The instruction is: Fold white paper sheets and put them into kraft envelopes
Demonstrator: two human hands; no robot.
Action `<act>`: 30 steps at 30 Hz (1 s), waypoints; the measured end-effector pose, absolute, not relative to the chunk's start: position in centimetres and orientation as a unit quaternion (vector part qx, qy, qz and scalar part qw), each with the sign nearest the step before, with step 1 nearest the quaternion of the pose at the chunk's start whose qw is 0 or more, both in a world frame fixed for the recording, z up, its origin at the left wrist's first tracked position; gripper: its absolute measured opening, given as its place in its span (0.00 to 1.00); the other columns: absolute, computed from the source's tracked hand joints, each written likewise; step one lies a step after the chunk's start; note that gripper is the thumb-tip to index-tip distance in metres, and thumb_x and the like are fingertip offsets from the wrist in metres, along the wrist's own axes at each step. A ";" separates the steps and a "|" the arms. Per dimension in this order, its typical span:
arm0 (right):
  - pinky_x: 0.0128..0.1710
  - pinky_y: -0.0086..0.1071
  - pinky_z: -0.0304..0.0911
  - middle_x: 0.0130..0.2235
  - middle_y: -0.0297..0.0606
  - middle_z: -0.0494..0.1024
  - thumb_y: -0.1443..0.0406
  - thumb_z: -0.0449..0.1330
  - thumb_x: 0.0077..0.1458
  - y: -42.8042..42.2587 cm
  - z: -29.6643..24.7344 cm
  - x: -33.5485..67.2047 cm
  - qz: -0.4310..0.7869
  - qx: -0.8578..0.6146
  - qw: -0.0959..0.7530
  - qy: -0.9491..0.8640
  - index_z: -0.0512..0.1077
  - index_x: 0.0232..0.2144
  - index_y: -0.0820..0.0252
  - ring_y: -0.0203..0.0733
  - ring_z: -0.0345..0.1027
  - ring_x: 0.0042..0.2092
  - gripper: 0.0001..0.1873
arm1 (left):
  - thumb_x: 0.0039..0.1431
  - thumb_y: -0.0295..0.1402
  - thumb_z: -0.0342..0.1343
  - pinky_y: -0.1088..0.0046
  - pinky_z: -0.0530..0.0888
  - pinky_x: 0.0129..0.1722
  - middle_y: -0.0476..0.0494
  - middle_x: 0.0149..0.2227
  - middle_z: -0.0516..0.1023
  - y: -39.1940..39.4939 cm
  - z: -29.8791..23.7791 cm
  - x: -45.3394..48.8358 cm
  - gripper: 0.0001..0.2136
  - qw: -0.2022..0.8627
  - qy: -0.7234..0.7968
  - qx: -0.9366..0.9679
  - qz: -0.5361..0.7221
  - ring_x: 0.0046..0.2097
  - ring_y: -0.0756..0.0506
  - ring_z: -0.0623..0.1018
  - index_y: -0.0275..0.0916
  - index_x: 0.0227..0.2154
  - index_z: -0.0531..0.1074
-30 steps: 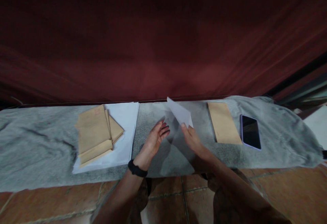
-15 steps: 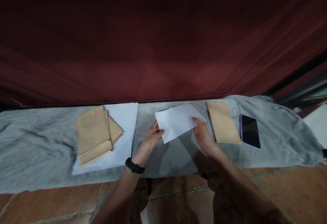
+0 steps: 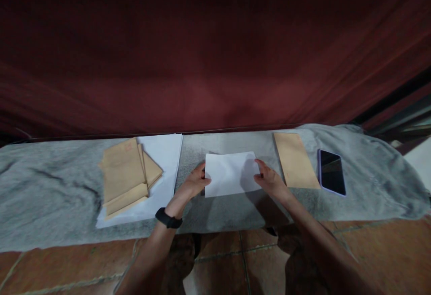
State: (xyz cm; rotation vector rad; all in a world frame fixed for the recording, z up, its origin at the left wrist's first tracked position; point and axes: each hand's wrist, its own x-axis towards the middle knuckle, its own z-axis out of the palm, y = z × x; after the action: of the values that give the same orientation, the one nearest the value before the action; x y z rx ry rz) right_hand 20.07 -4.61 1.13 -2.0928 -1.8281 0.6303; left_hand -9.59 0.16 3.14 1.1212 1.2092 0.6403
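Observation:
A white sheet of paper (image 3: pixel 230 174), apparently folded, is held level between my two hands above the grey cloth. My left hand (image 3: pixel 196 180) pinches its left edge, thumb on top and fingers behind. At the opposite edge, my right hand (image 3: pixel 267 178) grips the paper between thumb and fingers. A brown envelope (image 3: pixel 296 160) lies flat just right of my right hand. Left of my left hand rest several brown envelopes (image 3: pixel 124 169), loosely piled on a stack of white paper (image 3: pixel 168 160).
A phone with a purple edge (image 3: pixel 332 171) lies right of the single envelope. Everything rests on a long surface covered by a grey cloth (image 3: pixel 50 187). A dark red curtain (image 3: pixel 215 70) hangs behind it, and floor tiles (image 3: pixel 84 263) show below the front edge.
The paper was tilted and partly opened out; now it is a level, narrower rectangle. My right hand has shifted to its right edge, and my left hand has moved slightly left.

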 end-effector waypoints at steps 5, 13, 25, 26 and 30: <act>0.43 0.34 0.69 0.42 0.42 0.84 0.67 0.54 0.62 -4.7 1.9 19.6 0.196 -0.730 0.093 -0.648 0.61 0.68 0.61 0.48 0.80 0.43 0.32 | 0.41 0.24 0.60 0.73 0.62 0.26 0.54 0.21 0.77 0.3 3.4 -9.1 0.29 0.518 0.591 0.569 0.241 0.24 0.45 0.74 0.40 0.52 0.74; 0.52 0.37 0.71 0.55 0.45 0.81 0.67 0.54 0.63 -4.7 2.4 19.4 0.194 -0.713 0.088 -0.668 0.66 0.65 0.60 0.49 0.79 0.52 0.28 | 0.42 0.21 0.62 0.70 0.64 0.38 0.57 0.19 0.70 0.4 4.1 -8.7 0.39 0.432 0.661 0.561 0.250 0.30 0.39 0.76 0.43 0.62 0.68; 0.52 0.38 0.70 0.53 0.42 0.82 0.67 0.54 0.63 -4.7 1.5 20.0 0.182 -0.695 0.088 -0.690 0.69 0.63 0.56 0.48 0.78 0.51 0.27 | 0.44 0.24 0.62 0.69 0.68 0.41 0.55 0.21 0.71 0.3 3.6 -8.8 0.31 0.358 0.701 0.577 0.217 0.32 0.40 0.77 0.46 0.55 0.74; 0.53 0.39 0.70 0.53 0.43 0.82 0.67 0.54 0.63 -4.8 1.7 20.0 0.175 -0.696 0.087 -0.690 0.69 0.63 0.57 0.48 0.77 0.51 0.27 | 0.44 0.24 0.63 0.67 0.69 0.44 0.53 0.23 0.73 0.1 3.6 -8.8 0.29 0.343 0.707 0.581 0.213 0.35 0.39 0.78 0.46 0.54 0.75; 0.57 0.48 0.66 0.51 0.51 0.80 0.65 0.54 0.64 -5.0 2.2 19.7 0.104 -0.711 0.099 -0.689 0.72 0.60 0.63 0.56 0.72 0.53 0.24 | 0.52 0.26 0.61 0.58 0.67 0.59 0.38 0.43 0.80 -1.3 3.6 -7.3 0.21 0.270 0.679 0.625 0.274 0.53 0.33 0.76 0.42 0.51 0.76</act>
State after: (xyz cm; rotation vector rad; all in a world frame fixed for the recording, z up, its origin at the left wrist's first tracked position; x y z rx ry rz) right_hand 19.71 -5.03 2.18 -2.1030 -2.0369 0.3071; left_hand -7.33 -1.34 3.56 1.6852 1.8290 0.7384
